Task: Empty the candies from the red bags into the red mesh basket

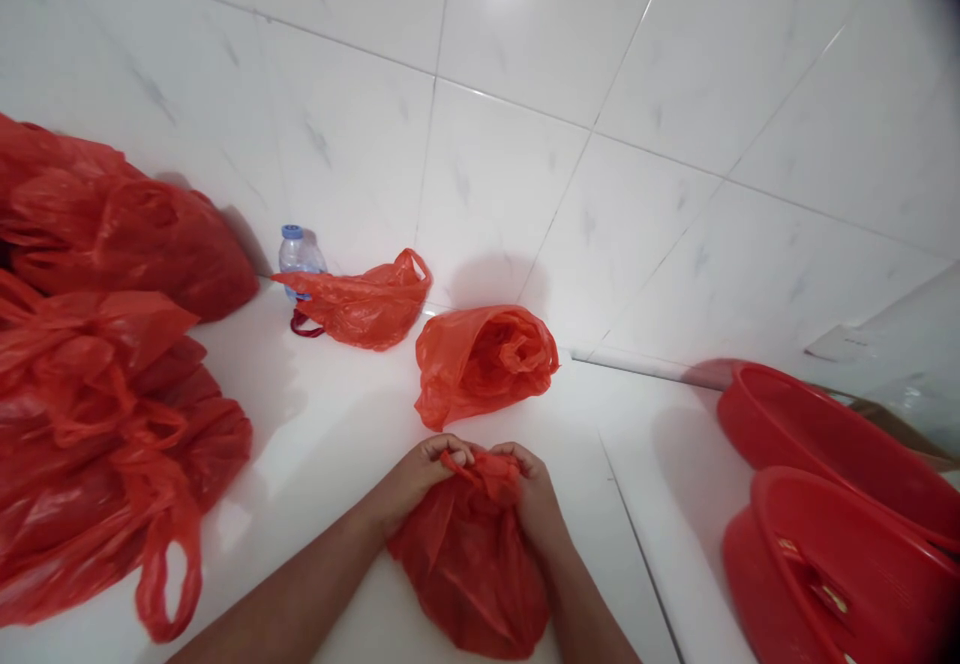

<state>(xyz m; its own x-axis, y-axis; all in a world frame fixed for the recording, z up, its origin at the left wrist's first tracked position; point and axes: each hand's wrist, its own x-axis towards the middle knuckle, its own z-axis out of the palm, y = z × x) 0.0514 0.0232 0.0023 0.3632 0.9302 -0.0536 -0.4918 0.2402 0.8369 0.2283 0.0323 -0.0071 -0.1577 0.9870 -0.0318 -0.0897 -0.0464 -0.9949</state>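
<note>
A red plastic bag (480, 574) lies on the white surface close to me, its gathered top between my two hands. My left hand (429, 479) pinches the left side of that top, thumb and fingers closed on the plastic. On the other side my right hand (531, 489) grips the bunched edge with bent fingers. What the bag contains, if anything, is hidden. Just beyond my hands stands another red plastic bag (450, 369), its rolled mouth facing right. A flatter red bag (367, 309) with a loop handle lies behind it to the left.
Several full red bags (127, 404) are heaped at the left. A clear bottle with a blue cap (292, 234) stands by the tiled wall (510, 164). At the right are two red plastic basins (739, 554), the nearer with small wrapped items inside.
</note>
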